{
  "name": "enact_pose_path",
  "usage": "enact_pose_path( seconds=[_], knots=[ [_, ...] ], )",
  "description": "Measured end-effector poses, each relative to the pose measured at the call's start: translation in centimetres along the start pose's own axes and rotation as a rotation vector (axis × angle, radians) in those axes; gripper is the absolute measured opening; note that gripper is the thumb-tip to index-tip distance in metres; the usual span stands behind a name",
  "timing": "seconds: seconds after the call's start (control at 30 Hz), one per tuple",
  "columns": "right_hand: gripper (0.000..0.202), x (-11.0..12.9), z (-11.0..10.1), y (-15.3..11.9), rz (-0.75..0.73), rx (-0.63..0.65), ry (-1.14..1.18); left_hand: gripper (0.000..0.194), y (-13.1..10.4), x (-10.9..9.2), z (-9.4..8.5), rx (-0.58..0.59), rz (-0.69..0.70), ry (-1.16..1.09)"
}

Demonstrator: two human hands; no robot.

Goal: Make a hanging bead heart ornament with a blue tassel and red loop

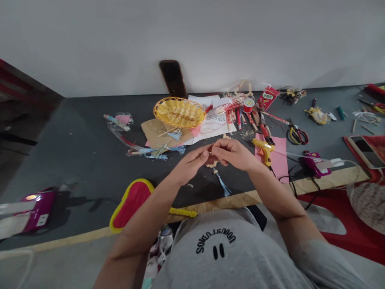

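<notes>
My left hand (pixel 192 162) and my right hand (pixel 234 153) meet above the front middle of the dark table. Both are closed, thumbs and fingertips pinched together around something small that they mostly hide. Just below the fingers shows a curve of small pale beads (pixel 212 165), with a light blue tassel (pixel 221 183) hanging off it towards the table's front edge. More pale beads (pixel 226 137) peek out behind my right hand. Whether the fingers grip the bead string itself, I cannot tell.
Behind my hands sits a yellow wicker basket (pixel 180 113) with papers nearby. A yellow glue gun (pixel 264 150) lies on pink paper to the right, near scissors (pixel 297 134). Blue tassels (pixel 162 152) and a red-and-yellow paddle-shaped piece (pixel 132 202) lie left. A phone (pixel 173 78) leans against the wall.
</notes>
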State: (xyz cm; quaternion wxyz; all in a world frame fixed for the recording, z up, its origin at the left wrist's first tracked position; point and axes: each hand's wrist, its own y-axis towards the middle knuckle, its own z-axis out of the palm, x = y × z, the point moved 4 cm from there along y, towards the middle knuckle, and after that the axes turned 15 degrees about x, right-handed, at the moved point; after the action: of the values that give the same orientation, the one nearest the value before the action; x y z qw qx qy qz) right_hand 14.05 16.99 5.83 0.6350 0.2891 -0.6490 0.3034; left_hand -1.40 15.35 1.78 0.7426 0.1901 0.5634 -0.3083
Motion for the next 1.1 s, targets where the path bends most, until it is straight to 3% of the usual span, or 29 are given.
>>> enact_pose_path(
  seconds=[0.17,0.3,0.47,0.6,0.83,1.1],
  knots=[
    [0.034,-1.0,-1.0,-0.5,-0.019,-0.092,0.037,0.047,0.3,2.1,0.7,0.009,-0.18,-0.297],
    [0.033,-2.0,-1.7,-0.8,-0.036,-0.133,0.057,0.032,-0.2,2.7,0.7,-0.028,-0.269,-0.386],
    [0.033,-2.7,-2.0,-0.8,-0.065,-0.156,0.11,0.028,-0.5,3.2,0.4,-0.085,-0.295,-0.361],
    [0.032,-3.2,-2.2,-1.2,-0.093,-0.256,0.19,0.033,-0.6,3.4,0.0,-0.123,-0.322,-0.347],
    [0.03,-4.1,-2.6,-2.7,-0.053,-0.408,0.015,0.031,-1.2,3.0,-0.9,-0.172,-0.374,-0.263],
    [0.026,-5.9,-2.6,-3.9,-0.037,-0.481,0.038,0.043,-1.7,2.1,-1.7,-0.167,-0.412,-0.162]
  ],
)
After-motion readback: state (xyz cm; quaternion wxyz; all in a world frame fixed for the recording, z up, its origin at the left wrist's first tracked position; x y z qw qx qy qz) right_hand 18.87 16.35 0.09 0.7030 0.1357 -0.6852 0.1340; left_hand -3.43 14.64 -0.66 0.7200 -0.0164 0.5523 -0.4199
